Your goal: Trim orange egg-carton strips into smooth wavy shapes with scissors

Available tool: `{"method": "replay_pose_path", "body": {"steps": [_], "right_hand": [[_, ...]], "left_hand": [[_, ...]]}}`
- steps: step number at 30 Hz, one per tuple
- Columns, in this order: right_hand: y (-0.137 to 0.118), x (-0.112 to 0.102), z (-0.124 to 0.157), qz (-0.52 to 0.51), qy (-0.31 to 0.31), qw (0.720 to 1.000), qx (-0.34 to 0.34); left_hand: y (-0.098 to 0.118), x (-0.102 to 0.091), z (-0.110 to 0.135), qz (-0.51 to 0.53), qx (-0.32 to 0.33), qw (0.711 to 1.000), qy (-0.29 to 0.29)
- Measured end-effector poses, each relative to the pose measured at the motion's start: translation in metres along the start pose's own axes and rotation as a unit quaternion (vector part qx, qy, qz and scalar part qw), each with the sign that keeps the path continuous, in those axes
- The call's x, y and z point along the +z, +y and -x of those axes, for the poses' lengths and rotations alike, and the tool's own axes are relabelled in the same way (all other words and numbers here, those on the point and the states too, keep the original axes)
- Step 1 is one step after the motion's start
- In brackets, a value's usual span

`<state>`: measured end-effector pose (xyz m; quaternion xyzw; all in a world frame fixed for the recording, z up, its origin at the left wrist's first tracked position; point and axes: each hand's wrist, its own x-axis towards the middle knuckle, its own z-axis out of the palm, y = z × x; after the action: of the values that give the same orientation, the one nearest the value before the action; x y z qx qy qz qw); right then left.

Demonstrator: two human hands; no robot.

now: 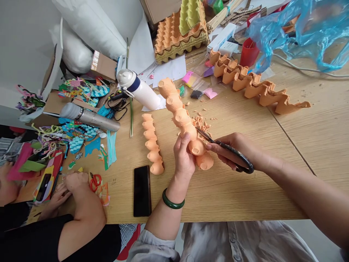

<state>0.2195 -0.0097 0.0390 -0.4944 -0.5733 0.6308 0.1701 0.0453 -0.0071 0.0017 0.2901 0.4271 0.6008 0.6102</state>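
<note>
My left hand [184,154] is closed around the lower part of an orange egg-carton strip [181,116], which slants up and away over the table. In my right hand [231,147] is a pair of black-handled scissors [241,160]; the blades touch the right edge of the strip between two cups. Orange trimmings [201,123] lie in a small heap just behind the blades. To the left of my left hand a second, trimmed orange strip [151,145] rests cups up on the wooden table [259,193].
A black phone [142,191] lies near the front edge. Untrimmed orange strips [251,82] lie back right, egg trays [174,40] at the back. A white bottle [140,89] and a steel flask [94,117] lie left. Further left, a co-worker's hands [75,182] rest near red scissors [95,182].
</note>
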Motion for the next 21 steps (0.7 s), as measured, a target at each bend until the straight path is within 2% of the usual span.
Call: {"method": "replay_pose_path", "body": {"steps": [4,8,14,16,21], "right_hand": [[-0.0007,-0.0005,-0.0016,-0.092,-0.02,0.995,0.04],[0.0036,-0.0017,-0.0061,-0.166,-0.012,0.984,0.06],[0.0059,-0.0049,-0.0084,-0.019,0.012,1.0,-0.005],[0.006,-0.0051,-0.0084,0.018,0.017,0.999,-0.035],[0.0057,0.0002,-0.0077,0.139,0.073,0.984,-0.079]], "left_hand": [[0.0032,-0.0016,-0.0014,-0.01,-0.083,0.996,-0.033],[0.0067,-0.0011,-0.0015,-0.001,-0.087,0.995,-0.043],[0.0068,-0.0017,-0.0027,0.012,-0.042,0.999,0.007],[0.0059,-0.0022,-0.0026,0.001,-0.027,0.999,0.017],[0.0026,-0.0009,0.0008,-0.013,0.021,1.0,0.011]]}}
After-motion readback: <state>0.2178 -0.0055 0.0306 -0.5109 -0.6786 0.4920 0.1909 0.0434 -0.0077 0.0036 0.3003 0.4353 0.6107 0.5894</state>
